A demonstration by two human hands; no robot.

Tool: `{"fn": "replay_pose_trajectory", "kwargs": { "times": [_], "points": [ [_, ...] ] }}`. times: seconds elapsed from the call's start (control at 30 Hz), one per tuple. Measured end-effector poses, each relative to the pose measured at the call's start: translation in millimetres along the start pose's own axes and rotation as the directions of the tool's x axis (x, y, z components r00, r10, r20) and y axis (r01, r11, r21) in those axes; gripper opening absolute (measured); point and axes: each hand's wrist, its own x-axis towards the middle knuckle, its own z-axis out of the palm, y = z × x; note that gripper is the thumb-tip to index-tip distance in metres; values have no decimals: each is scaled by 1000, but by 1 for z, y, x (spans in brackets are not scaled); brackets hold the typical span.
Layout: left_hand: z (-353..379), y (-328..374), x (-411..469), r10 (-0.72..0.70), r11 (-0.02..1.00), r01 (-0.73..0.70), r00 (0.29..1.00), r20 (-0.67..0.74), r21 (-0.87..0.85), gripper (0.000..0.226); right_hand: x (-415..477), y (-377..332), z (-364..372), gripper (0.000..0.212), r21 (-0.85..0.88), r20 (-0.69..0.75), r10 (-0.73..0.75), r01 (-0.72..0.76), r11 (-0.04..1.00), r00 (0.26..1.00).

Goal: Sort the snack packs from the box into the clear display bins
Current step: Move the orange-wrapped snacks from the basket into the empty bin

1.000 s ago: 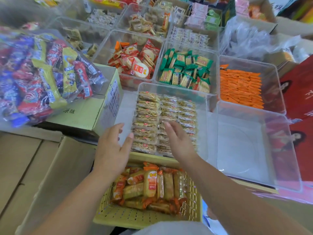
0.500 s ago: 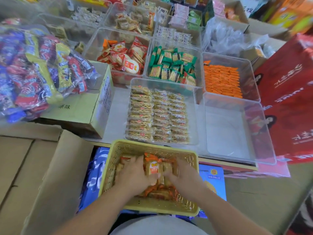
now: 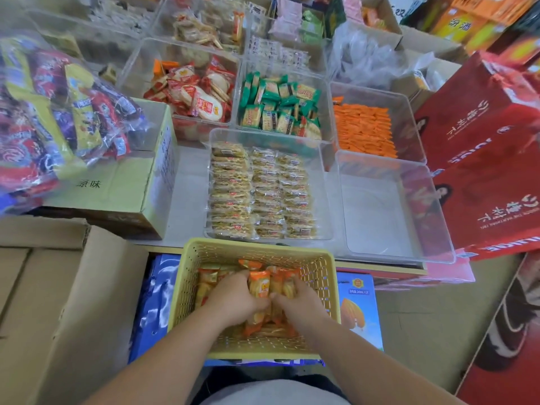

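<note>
Both the left hand (image 3: 233, 299) and right hand (image 3: 304, 302) clasp one loose bunch of orange snack packs (image 3: 260, 283) inside the yellow basket (image 3: 257, 244); slick wrappers could squirt free on lifting.

Orange snack packs (image 3: 259, 283) lie heaped in a yellow basket (image 3: 187, 287), gripped by the left hand (image 3: 236, 299) and right hand (image 3: 301, 299). Beyond the hands a clear bin (image 3: 326, 200) holds neat cracker rows (image 3: 263, 194); right of it stands an empty bin (image 3: 374, 214).
</note>
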Motion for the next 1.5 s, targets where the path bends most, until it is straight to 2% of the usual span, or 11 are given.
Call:
{"fn": "replay_pose_trajectory", "kwargs": {
  "times": [0.1, 0.27, 0.47, 0.63, 0.77, 0.83, 1.03, 1.13, 1.27, 1.4, 1.5],
  "points": [
    [-5, 8, -4, -51, 987, 52, 999, 9, -154, 94, -1, -5, -3, 86, 236, 146, 70, -104, 966, 987],
    [-17, 25, -18, -91, 891, 60, 995, -47, -450, 54, -2, -15, -12, 97, 427, 244, 36, -141, 893, 969],
    [-12, 65, -50, -143, 665, -49, 971, -191, -746, 43, -19, -23, -65, 85, 510, 374, -184, -36, 859, 909],
    [32, 126, -73, -182, 434, -139, 954, -238, -890, 72, -21, -2, -139, 58, 594, 436, -418, 94, 799, 797],
    [93, 175, -80, -205, 317, -156, 952, -228, -935, 33, -10, 30, -200, 70, 560, 411, -446, 166, 812, 795],
    [120, 198, -80, -226, 279, -160, 948, -226, -947, 27, -7, 44, -226, 68, 499, 391, -427, 202, 843, 816],
    [157, 241, -77, -316, 205, -214, 909, -271, -955, 29, 6, 73, -259, 28, 411, 265, -489, 362, 837, 831],
    [164, 249, -71, -328, 173, -228, 904, -275, -958, 43, 13, 79, -261, 34, 378, 196, -528, 433, 818, 826],
    [167, 250, -66, -255, 160, -226, 931, -261, -961, 32, 16, 79, -261, 35, 277, 124, -568, 521, 807, 814],
    [160, 249, -64, -176, 150, -175, 964, -201, -973, 37, 14, 75, -257, 26, 165, 115, -532, 512, 843, 839],
    [152, 246, -62, -153, 149, -150, 973, -173, -977, 35, 7, 71, -251, 14, 202, 130, -509, 480, 854, 851]
  ]
}}
